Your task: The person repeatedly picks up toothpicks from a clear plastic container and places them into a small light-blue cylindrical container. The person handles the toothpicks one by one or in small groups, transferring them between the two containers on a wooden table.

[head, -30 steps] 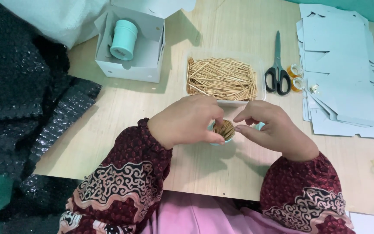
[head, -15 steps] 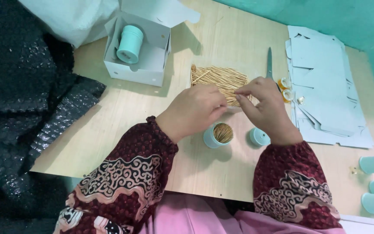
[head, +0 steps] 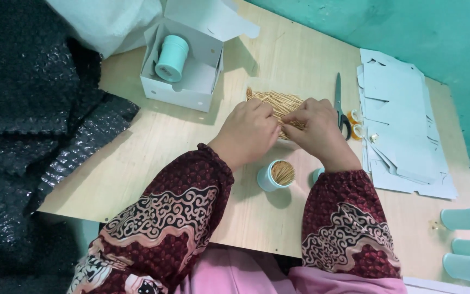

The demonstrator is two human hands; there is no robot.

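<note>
We see a loose heap of toothpicks (head: 276, 102) lying flat on the pale wooden table (head: 153, 152), past the middle of it. Both hands rest on the heap's near edge, knuckles up, wrists bent down from patterned maroon sleeves. The left hand (head: 248, 130) has its fingers curled down into the sticks; we cannot tell how much it grips. The right hand (head: 316, 129) pinches a few toothpicks between thumb and fingertips, the other fingers half closed.

Just below the hands stands a small mint cup (head: 274, 175), packed upright with toothpicks, and its lid (head: 317, 174) peeks out beside the right sleeve. Right of the heap lie scissors (head: 340, 106), then a stack of flat pale-blue cartons (head: 403, 130). At upper left an open white box (head: 183, 65) holds a closed mint cylinder (head: 171, 57).
</note>
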